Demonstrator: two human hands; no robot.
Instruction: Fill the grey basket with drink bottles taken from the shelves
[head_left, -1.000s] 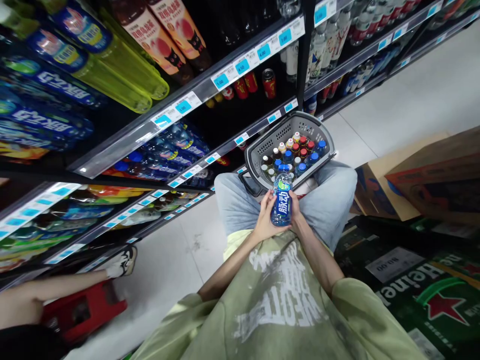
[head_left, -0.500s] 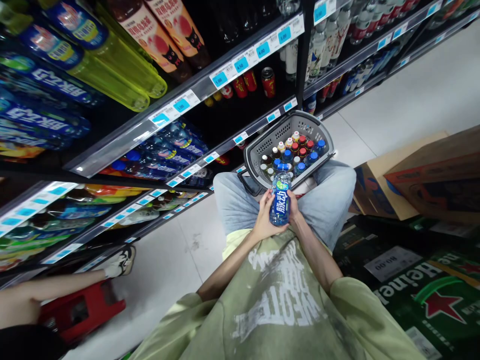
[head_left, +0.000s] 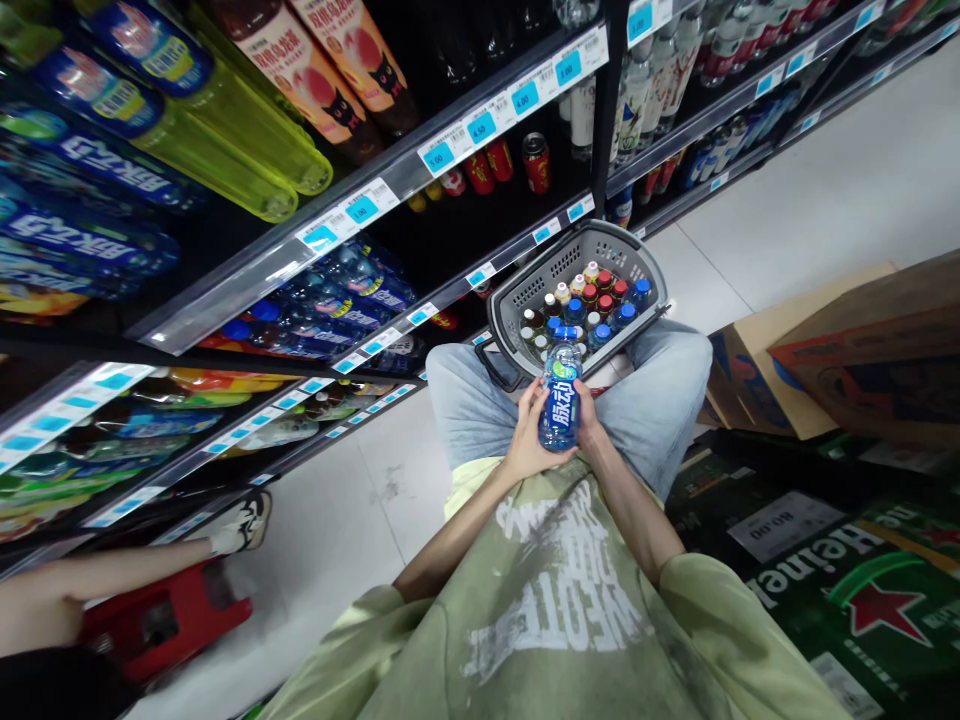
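Note:
Both of my hands are wrapped round a blue drink bottle, held at my lap with its label facing up and its blue cap pointing away from me. My left hand closes on its left side and base. On its right side, my right hand grips it; some fingers are hidden beneath the bottle. Just beyond the cap stands a grey shopping basket, holding several upright bottles with white, red, blue and dark caps. The bottle's cap overlaps the near bottles in view; I cannot tell if they touch.
Drink shelves with price tags run along the left and front. Cardboard boxes and green beer cases stand at my right. At lower left are another person's leg and a red plastic stool.

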